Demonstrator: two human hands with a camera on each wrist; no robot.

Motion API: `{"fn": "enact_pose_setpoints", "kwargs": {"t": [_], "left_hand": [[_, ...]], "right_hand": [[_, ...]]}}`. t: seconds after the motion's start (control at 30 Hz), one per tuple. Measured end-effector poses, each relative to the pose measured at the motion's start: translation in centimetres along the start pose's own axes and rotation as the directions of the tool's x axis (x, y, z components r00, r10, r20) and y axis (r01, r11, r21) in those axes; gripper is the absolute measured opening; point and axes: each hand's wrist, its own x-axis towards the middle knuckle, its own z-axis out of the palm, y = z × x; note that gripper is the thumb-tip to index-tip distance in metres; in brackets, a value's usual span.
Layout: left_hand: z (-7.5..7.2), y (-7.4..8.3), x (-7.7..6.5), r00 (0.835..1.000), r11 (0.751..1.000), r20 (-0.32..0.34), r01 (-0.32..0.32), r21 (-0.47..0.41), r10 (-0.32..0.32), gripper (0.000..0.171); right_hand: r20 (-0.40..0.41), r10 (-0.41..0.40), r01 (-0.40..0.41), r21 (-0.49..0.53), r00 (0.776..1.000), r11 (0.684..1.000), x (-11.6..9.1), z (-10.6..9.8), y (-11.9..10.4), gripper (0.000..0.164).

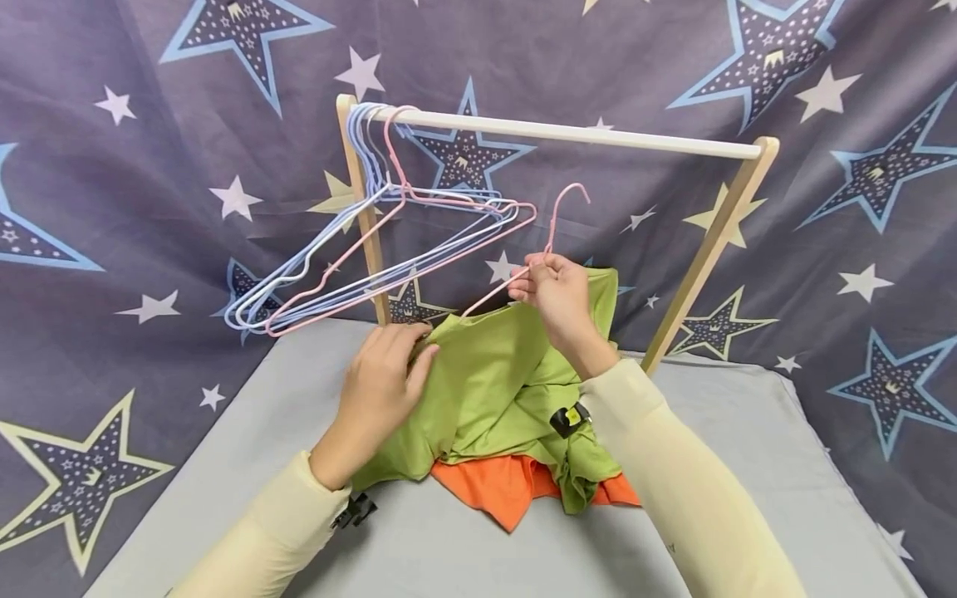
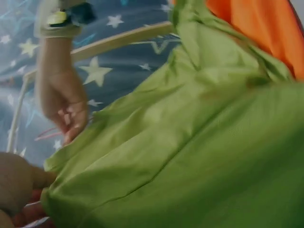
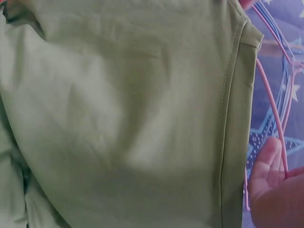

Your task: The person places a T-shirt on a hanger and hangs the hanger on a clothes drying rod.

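Observation:
My right hand (image 1: 561,299) grips a pink wire hanger (image 1: 555,218) just below its hook, and the hook points up. One sloping arm of the hanger runs down left into the top opening of a green garment (image 1: 486,357). At the garment's upper left edge, my left hand (image 1: 381,382) pinches the fabric between thumb and fingers; the left wrist view shows this hand (image 2: 19,183) at the cloth's corner. In the right wrist view a stitched hem borders the green cloth (image 3: 142,109), with the pink wire (image 3: 271,97) beside it. The hanger's lower part is hidden by the garment.
A rack with a white rail (image 1: 583,131) and wooden posts (image 1: 710,249) stands behind. Several blue, white and pink hangers (image 1: 329,286) hang at its left end. An orange cloth (image 1: 497,490) lies under the green garment on the grey table cover (image 1: 718,448). Star-patterned fabric (image 1: 149,199) surrounds it.

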Motion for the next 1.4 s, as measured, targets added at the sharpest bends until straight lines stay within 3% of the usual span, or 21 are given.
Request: {"fn": "enact_pose_setpoints", "kwargs": {"t": [0.07, 0.13, 0.23, 0.33, 0.5, 0.6, 0.8, 1.0, 1.1, 1.2, 1.27, 1.33, 1.4], "left_hand": [[0.5, 0.1, 0.2, 0.996, 0.997, -0.056, -0.070, 0.037, 0.072, 0.019], [0.7, 0.0, 0.3, 0.996, 0.998, -0.066, -0.055, 0.010, 0.056, 0.012], [0.6, -0.2, 0.4, 0.998, 0.994, -0.020, 0.059, -0.090, -0.061, 0.008], [0.3, -0.2, 0.9, 0.984, 0.971, 0.049, 0.178, -0.158, -0.172, 0.010], [0.4, -0.2, 1.4, 0.960, 0.955, 0.163, 0.254, -0.156, -0.229, 0.011], [0.7, -0.7, 1.0, 0.957, 0.954, 0.180, 0.256, -0.152, -0.228, 0.012], [0.6, -1.7, 0.1, 0.965, 0.961, 0.148, 0.237, -0.145, -0.216, 0.018], [1.0, -1.5, 0.9, 0.975, 0.993, 0.200, 0.106, -0.044, -0.095, 0.028], [1.5, -1.2, 1.5, 0.984, 0.995, 0.159, 0.092, -0.028, -0.087, 0.022], [1.6, -1.3, 1.4, 0.984, 0.989, 0.110, 0.147, -0.025, -0.144, 0.015], [1.5, -1.5, 1.2, 0.978, 0.983, 0.097, 0.185, -0.012, -0.183, 0.014], [1.4, -1.6, 1.0, 0.973, 0.978, 0.103, 0.209, 0.000, -0.208, 0.014], [1.2, -1.7, 0.9, 0.970, 0.976, 0.114, 0.217, 0.008, -0.217, 0.015]], "right_hand": [[0.008, -0.006, 0.006, -0.007, 1.000, 1.000, -0.3, 0.3, 0.2, 0.015], [0.007, -0.007, 0.007, -0.014, 1.000, 1.000, -0.5, 0.4, 0.3, 0.017], [0.015, -0.007, 0.007, -0.029, 1.000, 1.000, -0.7, 0.3, 0.4, 0.022], [0.018, -0.015, 0.015, -0.024, 1.000, 1.000, -1.0, 0.5, 0.5, 0.029], [0.031, 0.018, -0.017, -0.027, 0.999, 0.999, -2.0, 1.3, 0.9, 0.024], [0.035, 0.024, -0.023, -0.036, 0.999, 0.999, -2.3, 1.7, 1.1, 0.021], [0.027, -0.017, 0.018, -0.030, 0.999, 0.999, -2.0, 1.6, 0.9, 0.022], [0.063, -0.026, 0.032, -0.090, 0.998, 0.995, -1.7, 1.6, 0.5, 0.024], [0.114, -0.026, 0.048, -0.198, 0.993, 0.979, -1.4, 1.4, 0.5, 0.025], [0.129, -0.029, 0.069, -0.319, 0.991, 0.945, -0.9, 0.4, 0.6, 0.025], [0.087, -0.072, 0.102, -0.416, 0.994, 0.904, -0.4, -0.8, 0.7, 0.026], [0.026, -0.163, 0.150, -0.554, 0.986, 0.819, 0.1, -2.4, 0.9, 0.026], [-0.009, -0.265, 0.186, -0.691, 0.964, 0.699, 0.6, -4.0, 1.1, 0.026]]}}
